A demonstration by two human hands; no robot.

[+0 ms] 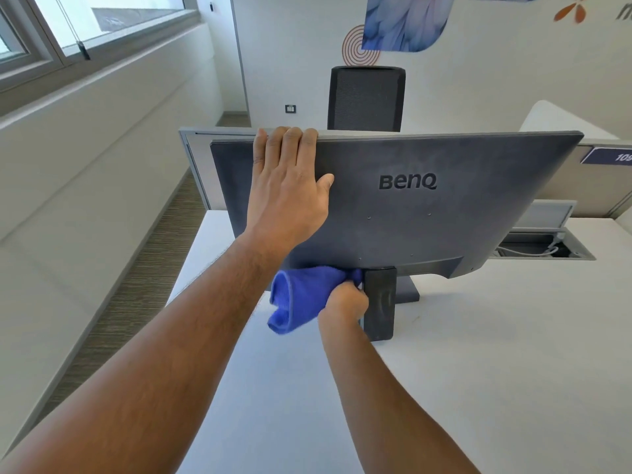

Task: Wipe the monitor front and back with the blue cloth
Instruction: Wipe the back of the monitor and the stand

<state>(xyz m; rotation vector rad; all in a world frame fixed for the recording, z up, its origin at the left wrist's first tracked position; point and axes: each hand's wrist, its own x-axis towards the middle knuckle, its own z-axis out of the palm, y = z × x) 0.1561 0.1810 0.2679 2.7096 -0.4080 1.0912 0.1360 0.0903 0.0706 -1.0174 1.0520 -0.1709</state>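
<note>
The monitor (444, 206) stands on the white counter (478, 371) with its back to the camera. The left hand (287, 189) lies flat on the back, fingers hooked over the top edge. The right hand (345, 299) grips the bunched cloth (301, 295) against the monitor's lower edge, just left of the stand (379, 302).
</note>
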